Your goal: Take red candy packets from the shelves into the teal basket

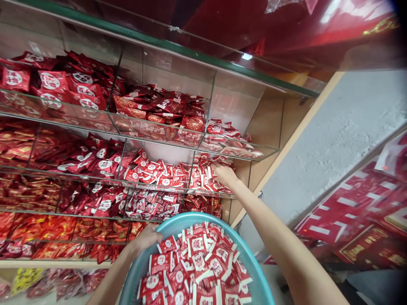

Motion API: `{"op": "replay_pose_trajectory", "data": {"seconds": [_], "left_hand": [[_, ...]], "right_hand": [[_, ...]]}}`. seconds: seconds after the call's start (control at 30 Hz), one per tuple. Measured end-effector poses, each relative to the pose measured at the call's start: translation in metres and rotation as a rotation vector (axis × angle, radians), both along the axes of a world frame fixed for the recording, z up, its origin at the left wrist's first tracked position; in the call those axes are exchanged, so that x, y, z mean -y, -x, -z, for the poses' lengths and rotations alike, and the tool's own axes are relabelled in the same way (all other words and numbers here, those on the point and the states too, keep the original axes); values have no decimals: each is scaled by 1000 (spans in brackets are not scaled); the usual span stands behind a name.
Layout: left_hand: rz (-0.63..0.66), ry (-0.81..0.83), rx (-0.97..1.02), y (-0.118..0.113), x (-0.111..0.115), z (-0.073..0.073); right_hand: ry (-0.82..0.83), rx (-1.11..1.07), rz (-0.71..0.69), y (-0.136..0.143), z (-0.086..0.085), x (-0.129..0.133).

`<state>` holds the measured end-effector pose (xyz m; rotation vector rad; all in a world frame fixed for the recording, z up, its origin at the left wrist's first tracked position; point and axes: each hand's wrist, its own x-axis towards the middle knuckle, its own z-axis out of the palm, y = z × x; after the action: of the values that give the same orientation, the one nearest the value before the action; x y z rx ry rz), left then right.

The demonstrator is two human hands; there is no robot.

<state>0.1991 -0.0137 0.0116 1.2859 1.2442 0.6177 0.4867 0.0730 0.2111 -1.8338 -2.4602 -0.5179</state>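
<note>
A teal plastic basket (262, 271) with a mesh wall fills the bottom middle, heaped with small red and white candy packets (197, 243). My left hand (146, 239) is closed over the basket's left rim. On the shelves ahead, my right hand (225, 174) reaches into a glass-fronted compartment at the right end. Its fingers are bent together at a small red and white packet (210, 172), among more loose packets (199, 178) of the same kind. The fingertips are partly hidden there.
Glass dividers split the shelves into compartments of red packets (85, 87). A glass shelf edge (190, 53) runs overhead. At the right are a wooden side panel (270, 176), a grey wall (356, 114) and hanging red goods (343, 207). Bagged goods (68, 279) lie under the bottom shelf.
</note>
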Motion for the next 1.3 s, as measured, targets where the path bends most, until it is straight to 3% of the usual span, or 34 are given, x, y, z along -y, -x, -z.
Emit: {"op": "replay_pose_trajectory", "data": {"seconds": [0.13, 0.3, 0.37, 0.5, 0.63, 0.8, 0.9, 1.17, 1.3], "left_hand": [[-19, 39, -25, -2, 2, -5], [-6, 39, -31, -2, 4, -9], [-10, 37, -67, -2, 4, -10], [-7, 29, -102, -2, 5, -14], [-5, 29, -114, -3, 6, -16], [-4, 28, -100, -3, 7, -15], [-2, 35, -95, -2, 7, -14], [2, 41, -88, -3, 7, -15], [3, 27, -87, -4, 7, -16]], "right_hand": [[-73, -118, -37, -5, -13, 25], [-103, -333, -75, -6, -12, 91], [-24, -390, -93, -3, 3, 123], [288, -354, -41, 10, 49, 177], [483, -223, 10, 21, 86, 207], [545, -178, 59, 29, 110, 220], [535, -180, 83, 30, 115, 219], [422, -235, 132, 17, 85, 188], [375, -185, 173, 16, 89, 173]]}}
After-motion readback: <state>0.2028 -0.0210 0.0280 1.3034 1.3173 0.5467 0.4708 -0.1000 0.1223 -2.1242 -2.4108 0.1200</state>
